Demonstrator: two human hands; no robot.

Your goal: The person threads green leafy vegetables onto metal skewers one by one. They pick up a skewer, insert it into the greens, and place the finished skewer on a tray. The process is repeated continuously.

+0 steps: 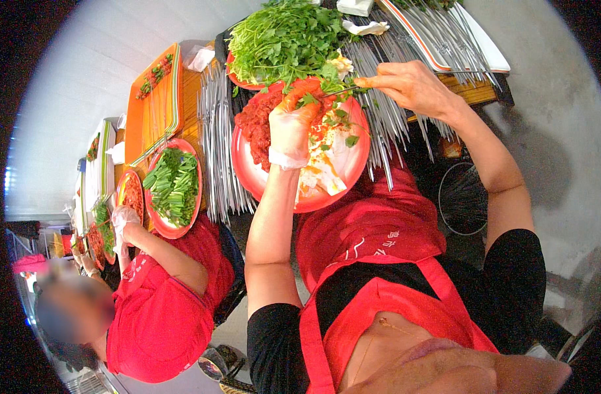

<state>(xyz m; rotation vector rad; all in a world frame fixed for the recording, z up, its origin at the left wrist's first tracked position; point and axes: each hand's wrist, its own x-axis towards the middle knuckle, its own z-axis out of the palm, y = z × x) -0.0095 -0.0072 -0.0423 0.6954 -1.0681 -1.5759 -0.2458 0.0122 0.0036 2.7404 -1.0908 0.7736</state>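
My left hand (291,130), in a clear plastic glove stained orange at the fingers, is closed around a coriander sprig (309,100) over a red-rimmed plate (360,172). Whether meat is also inside that grip is hidden. From the right, my bare right hand (411,88) pinches a thin metal skewer (341,91), its tip end reaching my left fingers. Red marinated raw meat (256,128) fills the plate's left side. Orange-smeared white plastic or paper and loose coriander leaves (351,141) lie on its right.
Beyond the plate is a heap of fresh coriander (290,39). Metal skewers lie in bundles left (219,147) and right (379,113). A white tray (495,56) holds more skewers. At left, a co-worker's gloved hand (125,216) is beside plates of cut greens (172,187) and meat (133,194).
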